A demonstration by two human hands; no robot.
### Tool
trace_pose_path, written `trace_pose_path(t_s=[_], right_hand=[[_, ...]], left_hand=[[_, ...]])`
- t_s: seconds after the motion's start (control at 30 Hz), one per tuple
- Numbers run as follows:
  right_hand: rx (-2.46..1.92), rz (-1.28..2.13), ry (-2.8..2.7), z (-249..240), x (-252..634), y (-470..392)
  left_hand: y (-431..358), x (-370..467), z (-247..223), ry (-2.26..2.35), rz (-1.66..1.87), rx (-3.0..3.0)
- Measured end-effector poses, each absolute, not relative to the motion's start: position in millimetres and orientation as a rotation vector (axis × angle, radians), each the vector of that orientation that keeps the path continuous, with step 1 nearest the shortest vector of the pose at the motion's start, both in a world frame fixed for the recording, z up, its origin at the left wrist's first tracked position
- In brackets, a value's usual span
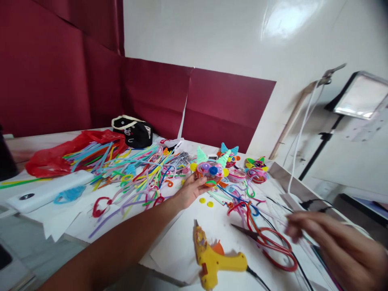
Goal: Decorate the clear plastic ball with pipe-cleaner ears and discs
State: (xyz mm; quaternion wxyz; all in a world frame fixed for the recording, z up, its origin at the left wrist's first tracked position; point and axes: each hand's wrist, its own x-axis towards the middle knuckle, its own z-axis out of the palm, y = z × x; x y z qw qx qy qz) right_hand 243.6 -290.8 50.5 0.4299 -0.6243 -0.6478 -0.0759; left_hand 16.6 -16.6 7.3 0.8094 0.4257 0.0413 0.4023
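Note:
My left hand (pixel 190 190) is closed around a small pipe-cleaner animal figure (pixel 212 173) and holds it up over the table. The figure has light green pointed ears, a dark blue round nose and yellow pompoms at its sides. To the right, my right hand (pixel 336 240) hovers beyond the red-handled scissors (pixel 277 247), smeared by motion; whether its bent fingers hold anything I cannot tell. A yellow glue gun (pixel 216 260) lies at the front with its nozzle pointing away from me. Two yellow discs (pixel 206 202) sit on the table just below the figure.
Loose pipe cleaners (pixel 142 169) spread over the left and middle. Behind them are a red plastic bag (pixel 51 157) and a black pouch (pixel 136 135). Two similar figures, one with blue ears (pixel 229 150), stand at the back. Cables and a power strip (pixel 292 200) run along the right.

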Motion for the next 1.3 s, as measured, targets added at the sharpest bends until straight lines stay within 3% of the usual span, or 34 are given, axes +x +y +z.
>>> trace_pose_path(t_s=[0.17,0.3,0.6,1.07,1.3], right_hand=[[-1.631,0.006,-1.815,61,221,-212],[-1.735,-0.153,-1.914,28,227,-189],[-1.733,-0.557,-2.069,-2,197,-183],[-1.69,-0.745,-1.873,5,203,-197],[-1.608,-0.651,-1.873,6,204,-202]], left_hand=[[-14,16,6,0.085,0.876,0.888],[-12,16,5,0.11,0.891,0.879],[-11,19,0,0.154,0.87,0.864],[-4,14,-2,0.168,0.831,0.877],[-2,12,6,0.168,0.841,0.895]])
